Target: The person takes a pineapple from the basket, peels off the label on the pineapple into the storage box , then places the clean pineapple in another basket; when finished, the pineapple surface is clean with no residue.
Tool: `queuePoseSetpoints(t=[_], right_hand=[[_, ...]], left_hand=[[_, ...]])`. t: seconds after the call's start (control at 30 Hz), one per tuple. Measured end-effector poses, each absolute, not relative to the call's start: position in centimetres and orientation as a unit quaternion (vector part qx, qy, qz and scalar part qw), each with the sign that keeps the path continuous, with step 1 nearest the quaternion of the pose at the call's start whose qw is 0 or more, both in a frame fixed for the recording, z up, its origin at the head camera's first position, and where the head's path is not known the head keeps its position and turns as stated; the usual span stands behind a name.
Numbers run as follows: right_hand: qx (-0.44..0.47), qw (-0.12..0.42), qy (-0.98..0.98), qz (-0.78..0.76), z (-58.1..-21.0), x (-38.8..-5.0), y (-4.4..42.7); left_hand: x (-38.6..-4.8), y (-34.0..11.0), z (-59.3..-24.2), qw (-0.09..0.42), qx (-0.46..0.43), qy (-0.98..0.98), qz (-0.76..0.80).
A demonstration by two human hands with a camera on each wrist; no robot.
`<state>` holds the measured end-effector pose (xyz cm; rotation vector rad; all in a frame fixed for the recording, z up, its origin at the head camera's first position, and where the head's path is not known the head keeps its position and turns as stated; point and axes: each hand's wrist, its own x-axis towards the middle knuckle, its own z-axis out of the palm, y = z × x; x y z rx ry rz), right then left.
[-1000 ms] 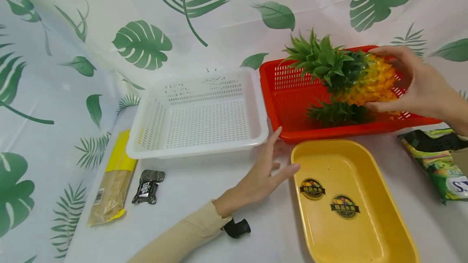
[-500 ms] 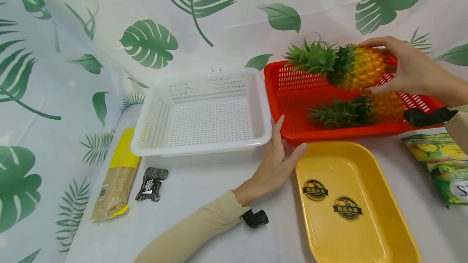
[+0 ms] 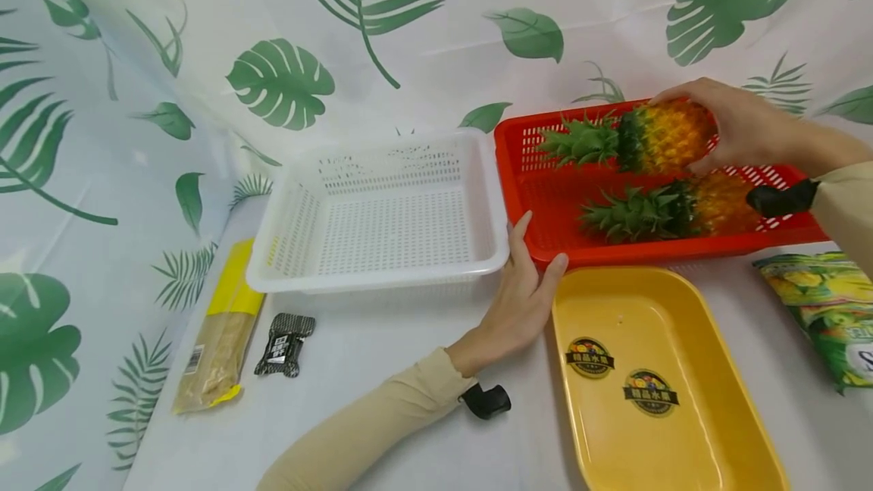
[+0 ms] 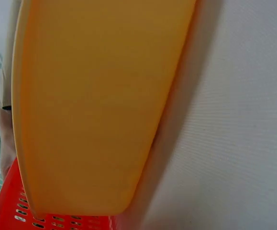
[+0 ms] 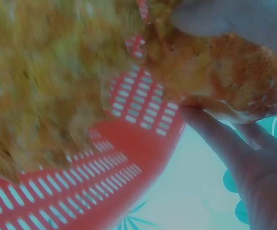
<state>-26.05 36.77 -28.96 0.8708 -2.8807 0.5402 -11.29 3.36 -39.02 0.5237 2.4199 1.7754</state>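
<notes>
My right hand (image 3: 740, 127) grips a pineapple (image 3: 664, 139) by its yellow body, over the back of the red basket (image 3: 546, 229). Its green crown points left. A second pineapple (image 3: 723, 203) lies in the same basket, nearer its front wall. In the right wrist view the fingers (image 5: 219, 134) curl round the held pineapple (image 5: 215, 72), and the other one (image 5: 42, 81) fills the left side. My left hand (image 3: 511, 305) has its fingers stretched, at the corner where the white basket (image 3: 375, 279) and red basket meet; whether it touches either is hard to tell.
A yellow tray (image 3: 614, 445) with two round stickers lies in front of the red basket. To its right is a green packet (image 3: 825, 317). On the left lie a yellow-topped bag (image 3: 221, 332) and a small black packet (image 3: 283, 347). Leaf-patterned cloth (image 3: 423, 36) hangs behind.
The held pineapple has moved back and then down into the rear of the red basket, away from the other pineapple. My left hand has shifted slightly up toward the baskets' corner.
</notes>
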Motion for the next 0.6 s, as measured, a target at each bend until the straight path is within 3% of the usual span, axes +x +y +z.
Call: queuePoseSetpoints(t=[0.27,0.6], right_hand=[[0.281,-0.015,-0.948,0.149,-28.7,-27.6,36.5],[0.292,-0.015,-0.947,0.133,-28.6,-28.9,36.3]], left_hand=[[-12.1,3.5,-39.0,0.037,0.166,0.786,0.595],[-12.2,3.5,-39.2,0.039,0.171,0.784,0.595]])
